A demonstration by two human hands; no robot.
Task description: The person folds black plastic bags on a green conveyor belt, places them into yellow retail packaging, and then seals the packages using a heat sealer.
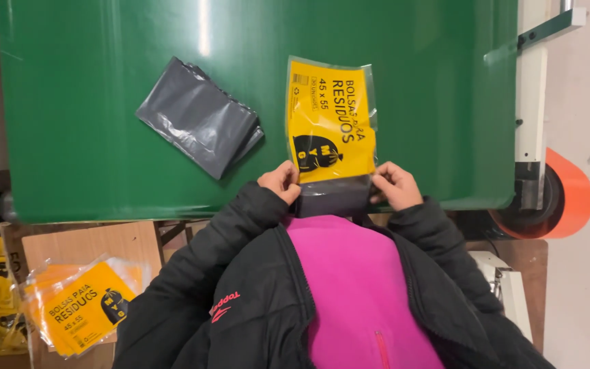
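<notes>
At lower centre of the frame the left hand (280,182) and right hand (395,185) each pinch a bottom corner of a clear packet with a yellow printed card (330,121), fingers closed on its open end, where folded grey bags (331,195) stick out. The packet lies flat on a glossy green table (90,164) that fills the upper frame (ceiling lights glare off it). Left of the packet, well apart, a loose stack of folded grey bags (199,116) lies on the green. At the right edge, an orange roll (571,195) sits beside a white post (531,102). At lower left, a pile of finished yellow packets (80,307) rests on cardboard (97,244).
</notes>
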